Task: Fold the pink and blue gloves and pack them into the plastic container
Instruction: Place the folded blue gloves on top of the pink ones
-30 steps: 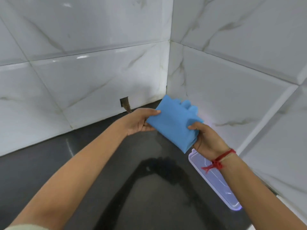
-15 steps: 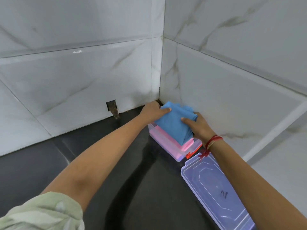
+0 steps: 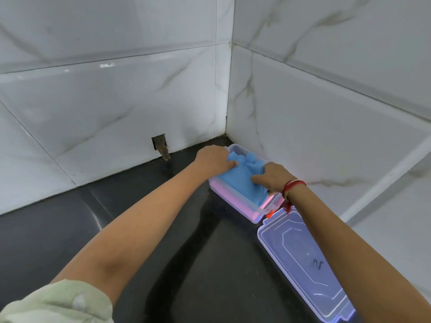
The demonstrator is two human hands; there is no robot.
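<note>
The clear plastic container (image 3: 235, 201) stands on the dark counter in the wall corner. Pink gloves (image 3: 229, 196) show through its near wall at the bottom. A folded blue glove (image 3: 240, 180) lies on top of them inside the container, its fingers toward the corner. My left hand (image 3: 215, 160) presses on the glove's far left edge. My right hand (image 3: 272, 177) presses its right side, thumb flat on the cloth. Both hands rest on the glove rather than lifting it.
The container's clear lid (image 3: 303, 264) lies flat on the counter, just in front of the container on the right. White marble tile walls close in behind and to the right. A small broken hole (image 3: 159, 145) sits at the base of the back wall.
The blue glove went from held in the air down into the container on top of the pink gloves. Both hands followed it down and now press it flat.
</note>
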